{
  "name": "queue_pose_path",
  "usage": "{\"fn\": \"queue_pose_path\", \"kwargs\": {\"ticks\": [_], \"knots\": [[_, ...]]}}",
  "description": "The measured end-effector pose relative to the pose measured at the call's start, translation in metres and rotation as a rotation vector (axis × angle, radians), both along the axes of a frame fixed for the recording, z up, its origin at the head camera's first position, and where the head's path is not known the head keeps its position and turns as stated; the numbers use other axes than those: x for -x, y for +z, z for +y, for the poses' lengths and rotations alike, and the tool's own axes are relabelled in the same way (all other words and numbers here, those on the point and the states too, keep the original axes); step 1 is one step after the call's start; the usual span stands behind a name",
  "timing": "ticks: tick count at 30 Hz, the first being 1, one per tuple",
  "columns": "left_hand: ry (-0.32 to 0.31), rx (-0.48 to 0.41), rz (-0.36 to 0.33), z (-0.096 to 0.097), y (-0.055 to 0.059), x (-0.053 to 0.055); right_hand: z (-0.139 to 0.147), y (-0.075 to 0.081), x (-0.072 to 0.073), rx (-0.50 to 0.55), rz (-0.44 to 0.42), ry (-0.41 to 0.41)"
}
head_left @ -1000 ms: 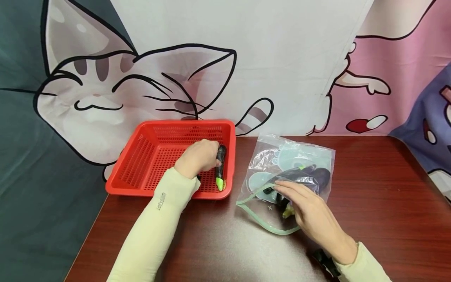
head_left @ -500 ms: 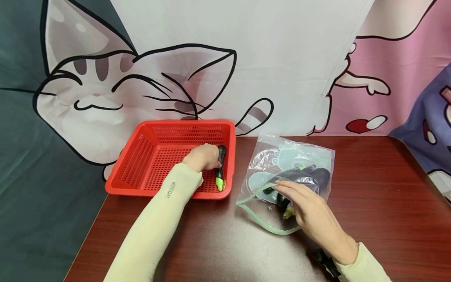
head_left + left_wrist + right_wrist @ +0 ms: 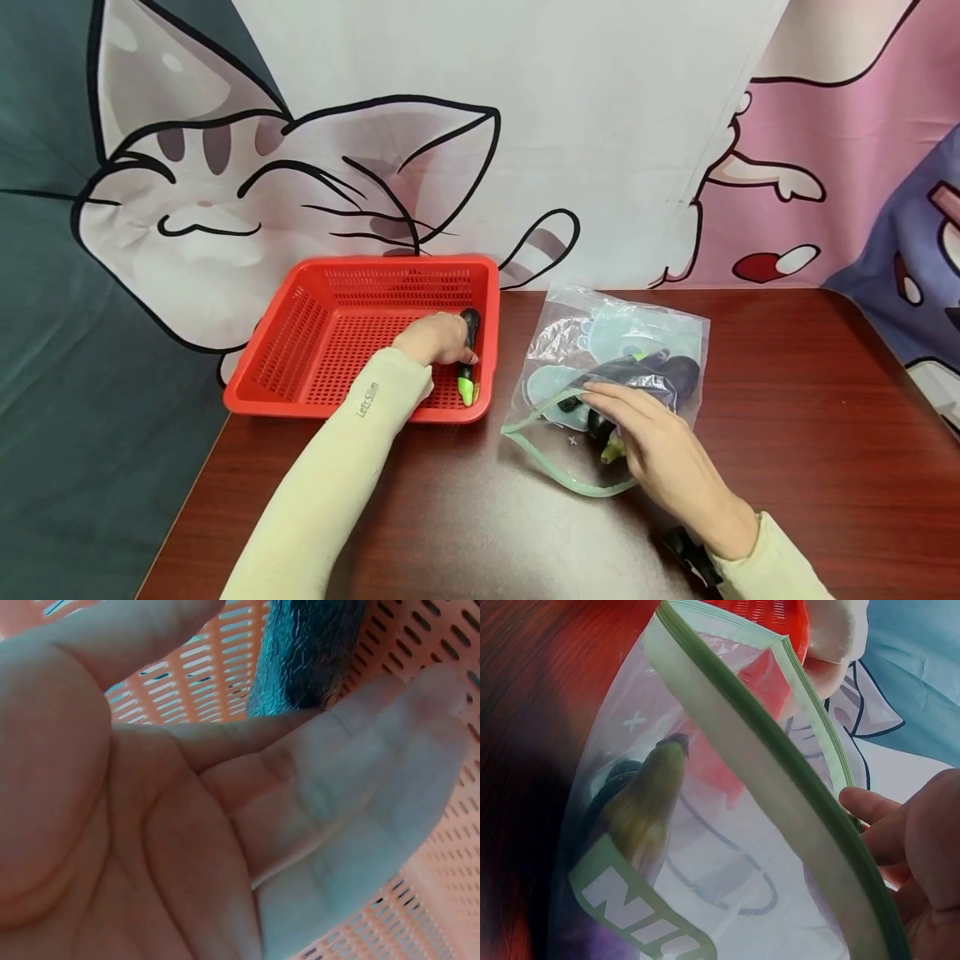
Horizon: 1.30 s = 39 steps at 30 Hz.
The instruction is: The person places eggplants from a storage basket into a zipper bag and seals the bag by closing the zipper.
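Note:
A slim dark vegetable (image 3: 468,383) with bumpy skin and a bright green end lies along the right side of the red basket (image 3: 262,400). Over it reaches my left hand (image 3: 435,337), touching it. In the left wrist view, the palm shows, with thumb and fingers apart and the dark vegetable (image 3: 307,652) partly behind the fingers. My right hand (image 3: 667,450) holds the upper rim of a clear zip bag (image 3: 540,333) by its green strip, mouth gaping. Inside the bag, an eggplant (image 3: 641,799) shows its greenish stem end, with more dark vegetables (image 3: 678,375) deeper in. My right thumb is hidden.
The basket and bag stand side by side on a reddish-brown wooden table (image 3: 525,542). A curtain (image 3: 600,125) with cartoon animals hangs right behind them. A black strap-like thing (image 3: 690,554) is under my right wrist.
My left hand has shifted slightly right and toward me inside the basket, against the slim vegetable, which has barely moved. The right hand and bag have stayed put.

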<state>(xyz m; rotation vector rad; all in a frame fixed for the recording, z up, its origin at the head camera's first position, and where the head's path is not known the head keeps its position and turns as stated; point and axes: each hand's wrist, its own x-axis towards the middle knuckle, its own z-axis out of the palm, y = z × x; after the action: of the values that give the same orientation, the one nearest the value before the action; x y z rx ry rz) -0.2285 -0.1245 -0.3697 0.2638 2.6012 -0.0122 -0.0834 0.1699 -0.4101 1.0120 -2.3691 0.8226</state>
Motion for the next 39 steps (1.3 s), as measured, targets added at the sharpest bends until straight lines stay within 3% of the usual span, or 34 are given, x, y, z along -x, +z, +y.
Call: {"fn": "queue_pose_path", "kwargs": {"ticks": [8, 22, 31, 39], "knots": [[0.021, -0.008, -0.011, -0.001, -0.003, 0.005, 0.001, 0.001, -0.001, -0.010, -0.021, -0.010], [0.012, 0.027, 0.000, -0.001, -0.007, 0.013, 0.001, 0.001, 0.000, -0.006, -0.016, -0.005], [0.000, 0.000, -0.007, 0.000, -0.008, 0.018, 0.002, 0.002, 0.000, -0.011, -0.023, -0.016], [0.101, -0.077, -0.046, -0.002, -0.009, 0.021, 0.001, 0.002, 0.000, -0.008, -0.034, -0.018]]}}
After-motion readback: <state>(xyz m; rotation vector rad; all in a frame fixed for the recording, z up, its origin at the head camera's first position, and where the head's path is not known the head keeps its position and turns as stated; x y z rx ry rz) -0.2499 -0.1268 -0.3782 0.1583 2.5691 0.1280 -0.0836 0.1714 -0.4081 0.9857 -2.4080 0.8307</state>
